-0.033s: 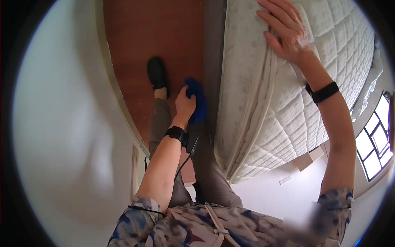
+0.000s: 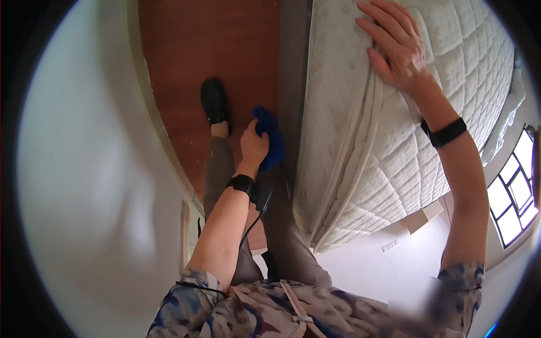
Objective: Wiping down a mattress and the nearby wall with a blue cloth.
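Observation:
Bunched in my left hand is a blue cloth, with my fingers and thumb closed round it. It hangs low, beside the bed's grey side and above the floor. My right hand rests on the white quilted mattress near its piped edge, fingers stretched out and holding nothing. Black bands circle both wrists, and the left one carries a small box with a cable.
A pale wall rises close on my left. Between it and the bed runs a narrow strip of reddish-brown floor, where my foot in a black shoe stands. A window shows at the far right.
My right hand has shifted very slightly to the right on the mattress. The left hand and the blue cloth have hardly moved.

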The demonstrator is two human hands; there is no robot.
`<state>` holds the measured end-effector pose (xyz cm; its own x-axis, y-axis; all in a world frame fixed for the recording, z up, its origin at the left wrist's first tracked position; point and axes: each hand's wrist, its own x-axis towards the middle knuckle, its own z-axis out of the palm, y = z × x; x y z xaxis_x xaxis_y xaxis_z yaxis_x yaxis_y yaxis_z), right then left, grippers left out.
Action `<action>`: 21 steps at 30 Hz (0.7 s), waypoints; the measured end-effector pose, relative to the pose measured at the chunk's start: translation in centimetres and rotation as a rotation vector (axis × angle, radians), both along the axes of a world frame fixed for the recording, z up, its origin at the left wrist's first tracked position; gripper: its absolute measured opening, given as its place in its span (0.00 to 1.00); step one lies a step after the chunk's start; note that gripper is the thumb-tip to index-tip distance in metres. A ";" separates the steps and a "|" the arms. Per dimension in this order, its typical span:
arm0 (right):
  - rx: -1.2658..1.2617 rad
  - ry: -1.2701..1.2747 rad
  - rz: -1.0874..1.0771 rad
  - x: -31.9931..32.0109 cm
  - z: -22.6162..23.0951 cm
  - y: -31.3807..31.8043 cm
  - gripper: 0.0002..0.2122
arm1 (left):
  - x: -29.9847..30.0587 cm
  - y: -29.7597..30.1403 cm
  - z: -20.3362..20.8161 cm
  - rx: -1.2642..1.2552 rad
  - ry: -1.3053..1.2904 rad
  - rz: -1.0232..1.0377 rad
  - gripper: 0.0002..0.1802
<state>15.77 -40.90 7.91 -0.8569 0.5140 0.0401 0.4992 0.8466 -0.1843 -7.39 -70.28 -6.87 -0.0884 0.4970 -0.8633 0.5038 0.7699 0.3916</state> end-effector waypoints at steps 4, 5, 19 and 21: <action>-0.001 -0.034 -0.053 -0.8 -0.7 0.0 0.17 | 1.2 -0.1 -3.0 -0.078 0.102 -0.576 0.23; -0.004 -0.042 -0.049 -0.6 -0.8 -0.1 0.17 | 2.1 -0.6 -4.0 -0.079 0.093 -0.573 0.23; -0.013 -0.051 -0.083 0.1 -1.4 -0.5 0.17 | 3.7 24.4 -7.8 0.308 -0.391 0.545 0.24; -0.030 -0.081 -0.096 -0.1 -1.1 -0.6 0.17 | 3.8 24.2 -7.4 0.197 -0.627 0.763 0.23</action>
<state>15.67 -41.50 6.80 -0.8033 0.5940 -0.0435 0.5922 0.7888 -0.1647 -3.60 -46.07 -14.26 -0.0006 0.6362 -0.7715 -0.4377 0.6935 0.5722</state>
